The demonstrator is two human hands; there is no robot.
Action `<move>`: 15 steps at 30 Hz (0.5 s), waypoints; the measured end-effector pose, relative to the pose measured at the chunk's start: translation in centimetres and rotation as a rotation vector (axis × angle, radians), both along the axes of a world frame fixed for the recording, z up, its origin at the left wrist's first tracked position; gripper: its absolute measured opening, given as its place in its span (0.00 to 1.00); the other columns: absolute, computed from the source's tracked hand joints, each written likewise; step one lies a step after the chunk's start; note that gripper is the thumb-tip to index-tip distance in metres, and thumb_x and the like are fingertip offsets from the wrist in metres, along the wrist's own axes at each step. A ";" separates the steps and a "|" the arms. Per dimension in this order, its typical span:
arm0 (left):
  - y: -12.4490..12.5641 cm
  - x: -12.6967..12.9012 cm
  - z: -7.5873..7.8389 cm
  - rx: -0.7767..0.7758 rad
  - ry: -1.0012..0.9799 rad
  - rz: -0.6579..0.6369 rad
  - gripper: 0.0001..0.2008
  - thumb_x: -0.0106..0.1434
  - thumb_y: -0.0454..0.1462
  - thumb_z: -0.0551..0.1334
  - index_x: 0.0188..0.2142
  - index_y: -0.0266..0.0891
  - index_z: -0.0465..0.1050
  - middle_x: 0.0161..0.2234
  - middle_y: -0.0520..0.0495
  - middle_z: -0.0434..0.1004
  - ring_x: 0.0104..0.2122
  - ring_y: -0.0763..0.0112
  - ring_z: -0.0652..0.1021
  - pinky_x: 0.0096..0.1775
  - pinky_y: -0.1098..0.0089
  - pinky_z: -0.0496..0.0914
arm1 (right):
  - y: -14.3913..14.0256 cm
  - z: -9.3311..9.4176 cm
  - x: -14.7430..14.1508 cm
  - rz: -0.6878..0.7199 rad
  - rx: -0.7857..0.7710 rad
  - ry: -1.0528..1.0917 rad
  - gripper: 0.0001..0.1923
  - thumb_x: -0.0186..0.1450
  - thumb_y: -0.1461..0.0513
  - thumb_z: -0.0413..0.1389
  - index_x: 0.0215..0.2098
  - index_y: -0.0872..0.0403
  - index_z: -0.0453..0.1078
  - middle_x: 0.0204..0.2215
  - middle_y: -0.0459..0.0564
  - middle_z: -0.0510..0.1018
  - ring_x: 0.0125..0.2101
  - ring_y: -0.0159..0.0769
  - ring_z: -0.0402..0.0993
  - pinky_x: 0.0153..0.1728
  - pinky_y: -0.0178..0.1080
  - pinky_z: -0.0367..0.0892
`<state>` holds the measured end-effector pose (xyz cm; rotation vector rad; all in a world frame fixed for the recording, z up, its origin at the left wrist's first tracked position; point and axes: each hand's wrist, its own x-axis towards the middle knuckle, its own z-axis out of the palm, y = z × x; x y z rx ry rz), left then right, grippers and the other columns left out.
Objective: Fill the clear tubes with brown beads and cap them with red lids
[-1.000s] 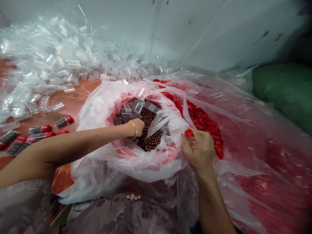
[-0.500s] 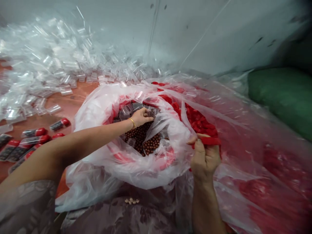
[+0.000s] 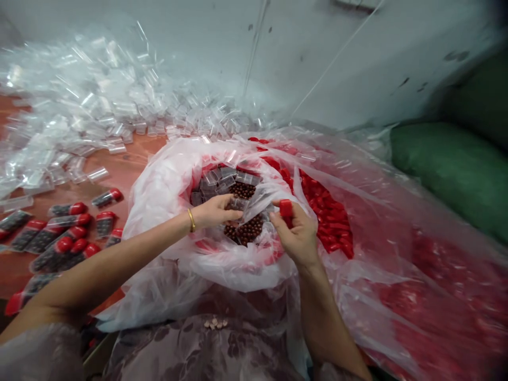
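At the far left, capped tubes (image 3: 59,233) with red tops and dark filling lie in a loose group on the reddish floor (image 3: 119,169), and behind them a big heap of empty clear tubes (image 3: 79,106) spreads toward the grey wall. The left hand (image 3: 216,210), a gold bangle (image 3: 191,220) at its wrist, reaches over the rolled rim of a clear plastic bag (image 3: 166,185); its fingers are pinched together on a small clear tube (image 3: 237,203) held just above the brown beads (image 3: 248,230) that fill the bag's bottom. More clear tubes (image 3: 216,177) lie on the beads at the back of the opening. Just to the right, close to the tube, the right hand (image 3: 296,238) holds a red cap (image 3: 286,208) clamped between thumb and fingertips, the other fingers curled in. The crumpled bag rim lies between both forearms and the beads. Beyond the right hand a second clear bag holds a mass of red caps (image 3: 329,211), its loose film (image 3: 397,211) draping across the right side. A green sack (image 3: 452,169) lies at the far right against the wall.
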<state>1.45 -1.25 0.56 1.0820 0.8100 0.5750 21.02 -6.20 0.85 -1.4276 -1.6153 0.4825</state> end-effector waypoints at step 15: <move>-2.4 -2.1 -0.6 0.071 -0.115 -0.171 0.15 0.52 0.42 0.66 0.31 0.34 0.65 0.23 0.54 0.69 0.23 0.79 0.70 0.27 0.76 0.64 | 3.3 -0.3 -2.0 0.559 -0.309 0.253 0.06 0.54 0.62 0.58 0.31 0.55 0.73 0.20 0.42 0.70 0.22 0.28 0.65 0.25 0.33 0.60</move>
